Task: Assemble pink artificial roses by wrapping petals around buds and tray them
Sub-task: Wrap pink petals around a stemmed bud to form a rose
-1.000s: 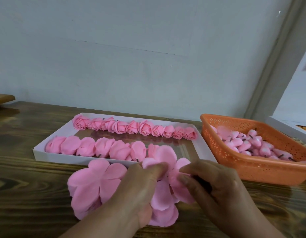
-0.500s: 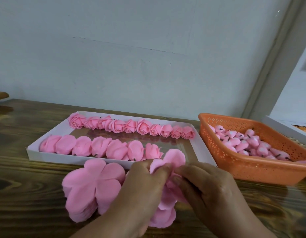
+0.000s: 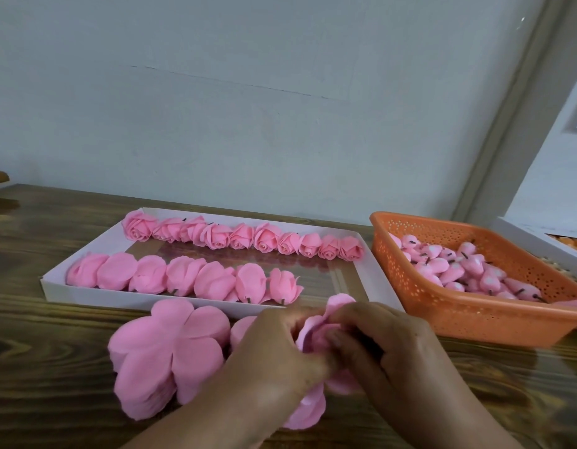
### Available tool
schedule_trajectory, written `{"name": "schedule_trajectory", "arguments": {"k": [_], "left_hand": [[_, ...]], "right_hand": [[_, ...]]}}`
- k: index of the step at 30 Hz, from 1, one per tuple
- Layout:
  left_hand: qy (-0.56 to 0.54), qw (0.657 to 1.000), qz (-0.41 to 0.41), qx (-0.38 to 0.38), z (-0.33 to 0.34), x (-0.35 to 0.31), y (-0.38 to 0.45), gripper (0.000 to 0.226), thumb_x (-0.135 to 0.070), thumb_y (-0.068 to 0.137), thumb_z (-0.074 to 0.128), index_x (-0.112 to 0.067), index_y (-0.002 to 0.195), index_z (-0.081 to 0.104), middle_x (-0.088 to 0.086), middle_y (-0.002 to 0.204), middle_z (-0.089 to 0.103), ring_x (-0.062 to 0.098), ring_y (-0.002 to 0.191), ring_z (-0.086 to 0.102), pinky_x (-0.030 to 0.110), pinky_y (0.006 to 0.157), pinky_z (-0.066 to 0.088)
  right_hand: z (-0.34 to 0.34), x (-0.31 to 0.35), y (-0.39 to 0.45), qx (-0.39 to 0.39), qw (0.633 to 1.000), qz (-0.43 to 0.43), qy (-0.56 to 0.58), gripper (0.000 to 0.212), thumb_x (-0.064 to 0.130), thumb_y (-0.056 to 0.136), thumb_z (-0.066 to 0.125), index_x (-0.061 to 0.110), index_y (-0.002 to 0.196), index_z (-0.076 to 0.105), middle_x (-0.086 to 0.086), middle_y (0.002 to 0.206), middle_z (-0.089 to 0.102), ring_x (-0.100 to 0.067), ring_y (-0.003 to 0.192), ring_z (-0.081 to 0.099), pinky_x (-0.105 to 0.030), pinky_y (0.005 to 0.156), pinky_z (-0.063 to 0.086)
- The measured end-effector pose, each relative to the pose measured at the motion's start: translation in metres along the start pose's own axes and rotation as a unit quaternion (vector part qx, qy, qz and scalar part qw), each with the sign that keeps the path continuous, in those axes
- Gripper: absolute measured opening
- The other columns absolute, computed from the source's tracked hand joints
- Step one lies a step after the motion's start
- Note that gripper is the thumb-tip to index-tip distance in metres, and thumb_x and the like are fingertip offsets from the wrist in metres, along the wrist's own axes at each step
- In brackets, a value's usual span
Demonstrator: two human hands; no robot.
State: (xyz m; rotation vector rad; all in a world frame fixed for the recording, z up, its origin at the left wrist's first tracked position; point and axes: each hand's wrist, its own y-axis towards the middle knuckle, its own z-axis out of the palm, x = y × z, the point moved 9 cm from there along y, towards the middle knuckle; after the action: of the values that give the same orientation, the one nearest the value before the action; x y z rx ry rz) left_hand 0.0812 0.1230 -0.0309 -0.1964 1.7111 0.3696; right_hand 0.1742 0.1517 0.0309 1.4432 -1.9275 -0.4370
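We see both hands meeting low in the middle of the scene, just near of the white tray (image 3: 58, 291). Our left hand (image 3: 274, 348) has its fingers curled and pinching the pink petal piece (image 3: 313, 328) from the left, and our right hand (image 3: 387, 345) has its fingers curled onto the same piece from the right, fingertips pressed into the bunched folds. One petal lobe stands up above the knuckles, and more lobes hang below the left hand toward the near edge. Whether a bud sits inside the folds we cannot tell, as the fingers cover it.

Just left of the hands lies a stack of flat flower-shaped petals (image 3: 167, 354) on the dark wooden table (image 3: 37, 367), touching the left wrist area. In the tray, a far row of finished roses (image 3: 241, 236) runs along the back wall with their faces toward us, and a near row of roses (image 3: 180, 277) lies along the front wall with their backs and short dark stems showing; the near row stops short of the tray's right end.

To the right, just beside the tray, stands an orange perforated basket (image 3: 458, 319) holding a heap of pink buds (image 3: 465, 270) with dark stubs. Behind it, at the far right edge, we see part of a white box (image 3: 536, 238)
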Motion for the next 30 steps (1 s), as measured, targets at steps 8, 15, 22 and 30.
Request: {"name": "schedule_trajectory", "arguments": {"k": [8,15,22,30], "left_hand": [[-0.022,0.999,-0.014,0.034,0.002,0.000,-0.001,0.015,-0.018,0.080,0.075,-0.026,0.093,0.075,-0.001,0.090,0.075,0.013,0.090,0.070,0.036,0.089,0.054],[-0.025,0.999,-0.030,0.033,0.001,0.003,-0.002,0.021,-0.018,0.078,0.075,-0.027,0.097,0.073,-0.004,0.092,0.075,0.011,0.092,0.070,0.030,0.086,0.055],[-0.040,0.998,-0.033,-0.030,-0.007,0.005,-0.001,0.007,-0.033,0.086,0.065,-0.032,0.084,0.072,-0.008,0.078,0.073,0.003,0.077,0.067,0.022,0.067,0.051],[-0.029,0.993,-0.063,-0.098,-0.014,0.007,-0.005,0.028,-0.038,0.094,0.049,-0.022,0.086,0.071,0.009,0.089,0.073,0.020,0.085,0.068,0.041,0.085,0.053]], "right_hand": [[-0.015,-0.026,0.002,-0.016,0.994,0.061,0.089,0.037,0.059,0.066,0.065,0.030,0.088,0.065,0.008,0.075,0.058,-0.010,0.063,0.051,-0.012,0.053,0.037],[-0.005,-0.024,-0.001,0.018,0.974,0.075,0.213,0.025,0.045,0.076,0.072,0.020,0.074,0.069,-0.003,0.058,0.061,-0.010,0.046,0.049,-0.022,0.042,0.040],[-0.011,-0.039,-0.004,-0.066,0.957,0.136,0.247,0.017,0.035,0.066,0.064,0.019,0.070,0.068,-0.017,0.060,0.062,-0.029,0.050,0.055,-0.033,0.044,0.045],[-0.005,-0.035,-0.003,-0.026,0.960,0.130,0.246,0.017,0.033,0.074,0.062,0.022,0.082,0.071,-0.010,0.069,0.069,-0.025,0.059,0.063,-0.033,0.048,0.052]]}}
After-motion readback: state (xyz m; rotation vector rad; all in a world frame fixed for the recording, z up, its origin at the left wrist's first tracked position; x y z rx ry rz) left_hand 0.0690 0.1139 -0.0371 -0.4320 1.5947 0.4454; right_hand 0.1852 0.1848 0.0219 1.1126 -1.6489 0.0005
